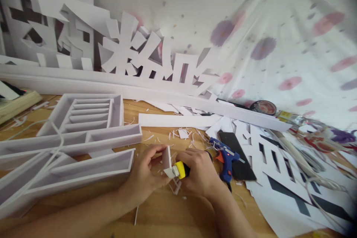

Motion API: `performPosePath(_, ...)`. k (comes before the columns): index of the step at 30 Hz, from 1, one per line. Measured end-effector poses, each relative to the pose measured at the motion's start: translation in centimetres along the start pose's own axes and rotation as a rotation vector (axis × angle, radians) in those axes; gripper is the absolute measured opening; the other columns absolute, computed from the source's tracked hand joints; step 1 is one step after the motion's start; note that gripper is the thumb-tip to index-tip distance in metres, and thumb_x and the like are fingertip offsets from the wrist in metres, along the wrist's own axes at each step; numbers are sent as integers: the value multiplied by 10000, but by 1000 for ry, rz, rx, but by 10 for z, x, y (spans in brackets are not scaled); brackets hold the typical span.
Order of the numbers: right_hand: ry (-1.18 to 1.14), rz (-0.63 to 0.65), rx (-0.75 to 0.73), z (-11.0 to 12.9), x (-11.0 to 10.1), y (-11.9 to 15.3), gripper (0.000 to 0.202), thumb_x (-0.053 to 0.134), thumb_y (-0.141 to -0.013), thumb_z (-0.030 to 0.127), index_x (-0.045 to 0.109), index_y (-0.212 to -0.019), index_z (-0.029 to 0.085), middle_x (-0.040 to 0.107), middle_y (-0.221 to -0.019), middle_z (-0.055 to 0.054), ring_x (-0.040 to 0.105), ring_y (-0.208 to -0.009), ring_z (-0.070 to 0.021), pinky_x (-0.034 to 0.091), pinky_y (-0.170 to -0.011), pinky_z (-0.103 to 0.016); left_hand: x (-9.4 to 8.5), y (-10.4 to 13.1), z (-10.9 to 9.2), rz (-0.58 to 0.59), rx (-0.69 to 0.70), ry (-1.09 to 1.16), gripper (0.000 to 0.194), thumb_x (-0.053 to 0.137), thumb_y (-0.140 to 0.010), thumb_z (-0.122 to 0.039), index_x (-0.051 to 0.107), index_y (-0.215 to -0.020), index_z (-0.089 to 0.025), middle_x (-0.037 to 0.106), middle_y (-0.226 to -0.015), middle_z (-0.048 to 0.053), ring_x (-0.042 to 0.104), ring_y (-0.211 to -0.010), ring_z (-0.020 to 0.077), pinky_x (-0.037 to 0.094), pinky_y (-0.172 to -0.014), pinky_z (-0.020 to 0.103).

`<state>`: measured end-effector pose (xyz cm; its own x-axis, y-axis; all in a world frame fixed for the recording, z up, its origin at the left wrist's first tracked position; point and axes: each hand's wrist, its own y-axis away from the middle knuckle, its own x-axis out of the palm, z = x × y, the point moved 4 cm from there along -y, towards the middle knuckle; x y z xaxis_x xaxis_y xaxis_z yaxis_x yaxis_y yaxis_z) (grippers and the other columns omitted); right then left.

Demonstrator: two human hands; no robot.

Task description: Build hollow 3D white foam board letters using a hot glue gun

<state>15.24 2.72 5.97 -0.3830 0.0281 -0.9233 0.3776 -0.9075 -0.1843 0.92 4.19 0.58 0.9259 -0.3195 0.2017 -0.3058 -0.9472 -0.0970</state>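
Cluttered wooden table (178, 215), knife (182, 170) perhaps, mostly hidden by right hand (196, 169)

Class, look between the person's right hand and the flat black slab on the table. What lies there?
A blue glue gun lies between the right hand and the black slab, its nozzle over the slab, as the head view shows.

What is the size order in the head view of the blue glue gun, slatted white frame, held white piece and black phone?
1. Slatted white frame
2. Black phone, partly covered
3. Blue glue gun
4. Held white piece
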Motion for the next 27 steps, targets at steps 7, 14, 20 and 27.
performPosePath(7, 30, -7, 23, -5, -1, -1, 105, 543, -538, 108, 529, -599, 193, 588, -583, 13, 497, -570, -134, 258, -549, -244, 4, 2, -3, -7, 36, -77, 488, 753, -625, -198, 575, -1079, -178, 613, -1097, 92, 606, -1045, 246, 505, -938, 393)
performPosePath(14, 51, -2, 52, -10, -1, -1, 129, 550, -550, 115, 575, -644, 200, 627, -619, 7, 547, -605, -151, 278, -556, -247, 3, 3, -3, -7, 57, -85, 497, 765, -614, -201, 577, -1074, -196, 616, -1095, 77, 625, -1019, 243, 514, -934, 395)
performPosePath(20, 80, -11, 75, -14, -2, -1, 115, 554, -556, 122, 578, -636, 201, 610, -597, 4, 542, -586, -150, 271, -549, -245, 2, 5, -3, 12, 107, -129, 506, 767, -620, -188, 588, -1092, -210, 615, -1114, 71, 616, -1044, 250, 512, -943, 394)
performPosePath(27, 85, -31, 109, -16, -2, -2, 99, 553, -563, 137, 588, -635, 195, 607, -599, -5, 538, -580, -149, 257, -543, -241, 4, 5, -5, 38, 110, -164, 499, 749, -649, -187, 571, -1115, -206, 596, -1132, 79, 599, -1070, 241, 494, -968, 392)
